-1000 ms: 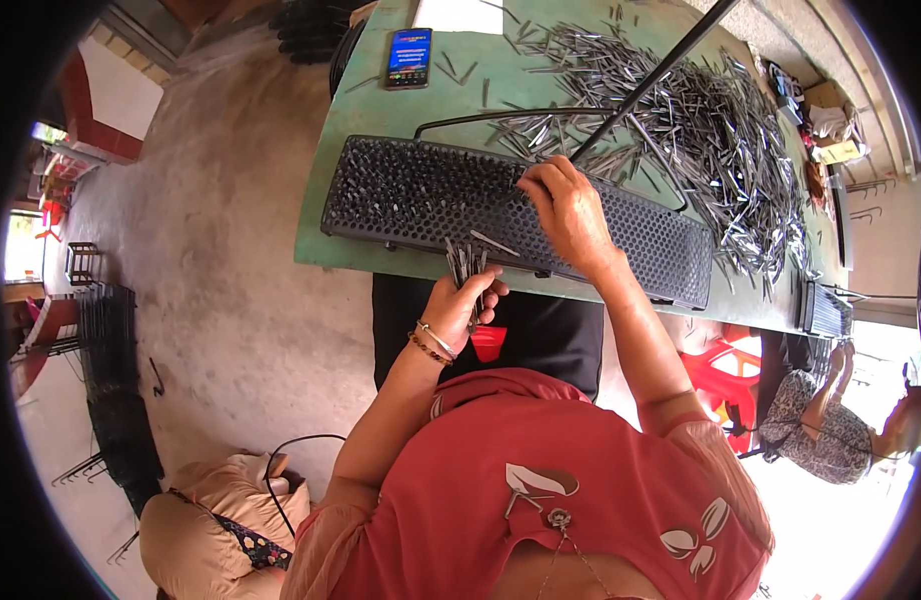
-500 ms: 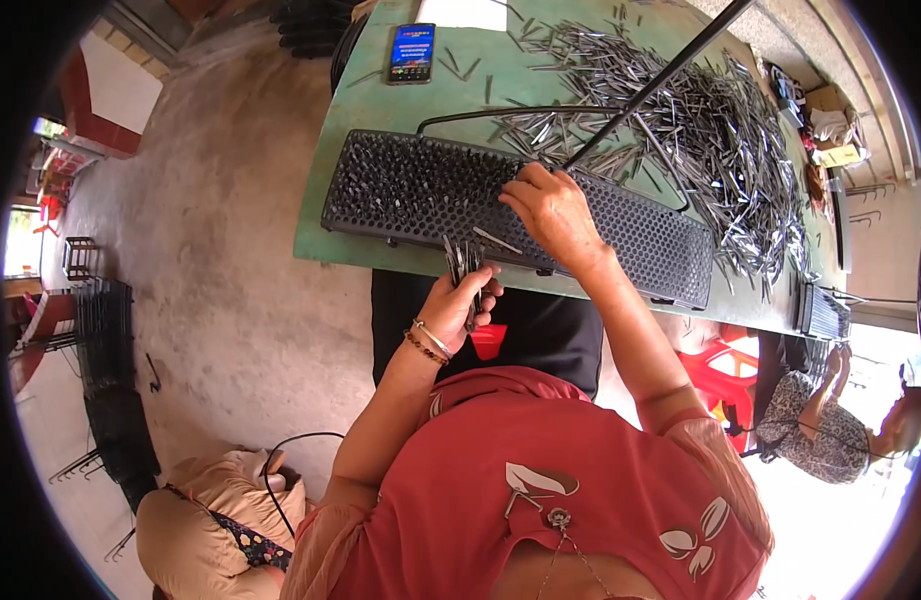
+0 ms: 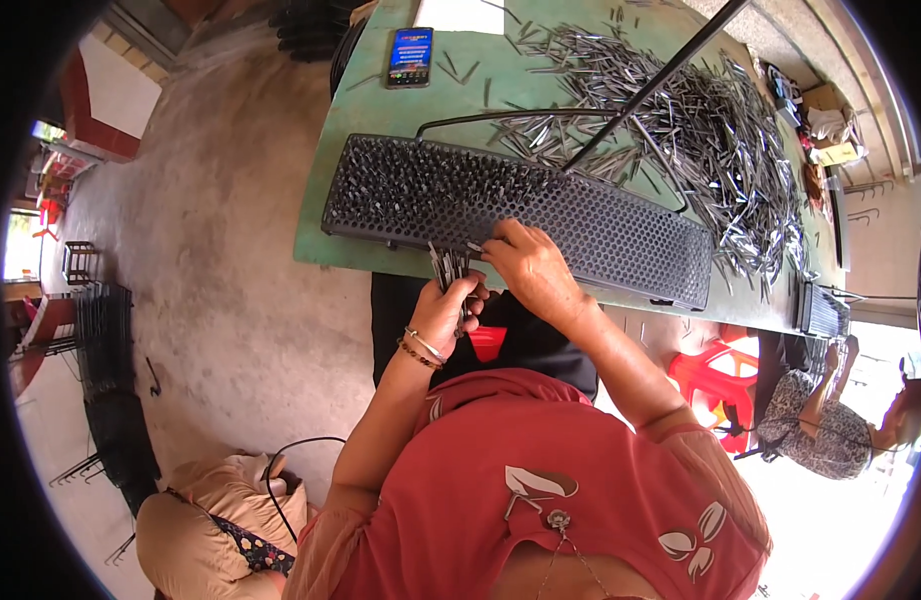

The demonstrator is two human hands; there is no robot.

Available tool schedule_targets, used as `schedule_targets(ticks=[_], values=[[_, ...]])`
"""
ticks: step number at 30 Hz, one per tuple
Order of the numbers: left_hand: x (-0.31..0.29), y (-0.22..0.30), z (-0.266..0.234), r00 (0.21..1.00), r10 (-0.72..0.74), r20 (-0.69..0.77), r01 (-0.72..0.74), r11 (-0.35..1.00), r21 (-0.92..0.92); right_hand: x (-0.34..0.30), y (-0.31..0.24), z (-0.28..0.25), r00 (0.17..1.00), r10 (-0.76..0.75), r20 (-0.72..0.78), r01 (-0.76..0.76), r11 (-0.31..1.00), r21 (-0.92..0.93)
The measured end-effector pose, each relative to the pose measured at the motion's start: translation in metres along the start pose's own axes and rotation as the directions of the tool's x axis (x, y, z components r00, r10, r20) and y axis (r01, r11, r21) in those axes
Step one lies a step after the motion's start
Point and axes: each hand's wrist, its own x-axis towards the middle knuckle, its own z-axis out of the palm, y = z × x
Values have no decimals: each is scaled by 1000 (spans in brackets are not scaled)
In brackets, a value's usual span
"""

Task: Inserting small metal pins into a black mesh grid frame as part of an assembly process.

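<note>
A long black perforated tray (image 3: 631,240) lies across the near side of the green table. Slim dark metal strips (image 3: 411,185) stand upright in the holes of its left half and along the far middle; the right part shows bare holes. Just off the tray's front edge, my left hand (image 3: 443,312) is closed around a bundle of metal strips (image 3: 449,266), their ends fanning upward. My right hand (image 3: 536,268) is at the tray's front edge beside the bundle, fingers pinched. A short pale end of a strip (image 3: 475,247) shows at its fingertips; the rest is hidden.
A big heap of loose metal strips (image 3: 721,150) covers the right of the green table (image 3: 366,110). A black rod (image 3: 661,80) slants over the tray. A phone (image 3: 410,57) lies at the far left. A red stool (image 3: 716,375) and another person (image 3: 821,420) are at the right.
My right hand has moved from over the middle of the tray nearer and left, to its front edge, and closed on the strip there. My left hand has shifted slightly left with its bundle.
</note>
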Motion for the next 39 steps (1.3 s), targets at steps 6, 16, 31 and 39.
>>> schedule_targets(ticks=[6,16,31,39], values=[[-6,8,14,997,-76,-3,76,997,34,0,9,-18,969,190,-159,-136,945,297],[18,-3,29,982,-159,101,147,982,114,2,60,-48,748,655,-104,-272,446,853],[16,-10,20,974,-120,194,107,991,76,5,75,-9,827,289,-483,-250,957,147],[15,-9,22,989,-57,136,36,987,155,5,61,-21,859,156,-488,-206,977,-49]])
